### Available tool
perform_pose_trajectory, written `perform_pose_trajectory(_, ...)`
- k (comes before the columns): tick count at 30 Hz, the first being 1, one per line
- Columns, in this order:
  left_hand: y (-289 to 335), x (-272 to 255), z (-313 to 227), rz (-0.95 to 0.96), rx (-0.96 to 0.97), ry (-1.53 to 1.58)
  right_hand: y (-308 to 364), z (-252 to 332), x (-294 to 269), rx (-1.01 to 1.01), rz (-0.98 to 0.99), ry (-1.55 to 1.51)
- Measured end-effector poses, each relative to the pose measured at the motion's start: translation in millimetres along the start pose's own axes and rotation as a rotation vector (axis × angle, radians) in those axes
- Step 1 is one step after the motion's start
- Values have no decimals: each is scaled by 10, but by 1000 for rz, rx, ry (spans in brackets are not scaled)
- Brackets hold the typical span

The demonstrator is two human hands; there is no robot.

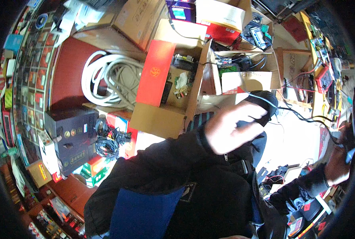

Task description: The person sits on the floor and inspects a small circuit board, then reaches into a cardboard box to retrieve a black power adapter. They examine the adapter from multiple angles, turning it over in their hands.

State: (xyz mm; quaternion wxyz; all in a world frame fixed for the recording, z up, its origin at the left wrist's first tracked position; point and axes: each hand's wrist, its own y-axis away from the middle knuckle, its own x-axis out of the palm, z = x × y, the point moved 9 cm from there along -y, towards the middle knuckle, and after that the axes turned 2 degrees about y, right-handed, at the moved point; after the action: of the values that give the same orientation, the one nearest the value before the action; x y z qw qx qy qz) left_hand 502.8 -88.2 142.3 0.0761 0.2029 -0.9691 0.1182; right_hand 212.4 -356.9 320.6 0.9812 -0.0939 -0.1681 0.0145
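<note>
My left hand [234,129] reaches out at mid-picture, slightly blurred, thumb and fingers apart with nothing visible between them. Its fingertips are close to a black rounded thing [270,102] whose kind I cannot make out. A pale blue cable [262,98] crosses over that thing, and a black cable [309,120] runs on toward the right edge. At that dark edge, my right hand [337,165] is raised beside a dark shape. Its fingers are mostly lost in shadow, so I cannot see what they hold, if anything.
Open cardboard boxes [157,119] with electronic parts stand ahead. Coiled white hose [92,81] lies left of them. A black box [72,135] and tangled cables [108,139] sit nearer. A wooden shelf edge [313,47] with red and black leads is at far right.
</note>
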Motion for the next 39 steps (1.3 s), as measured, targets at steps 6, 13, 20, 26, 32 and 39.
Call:
perform_pose_trajectory(6, -864, 802, -284, 141, 151, 156, 458, -1113, -357, 347, 85, 85)
perform_pose_trajectory(13, -1725, 1631, 1081, 428, -561, 801, 763, -2001, -116, 527, 295, -93)
perform_pose_trajectory(20, -1835, 2308, 1296, 519, -686, 681, 671, -1862, -650, 502, 73, -106)
perform_pose_trajectory(26, -1751, 2633, 1150, 627, -595, 486, 813, -1765, -938, 477, -92, -225)
perform_pose_trajectory(32, -1591, 2800, 1651, 581, -877, 511, 962, -1895, -1207, 314, -319, 105)
perform_pose_trajectory(39, -1147, 2617, 2025, 550, -1220, 603, 1219, -1417, -890, 17, 65, 672)
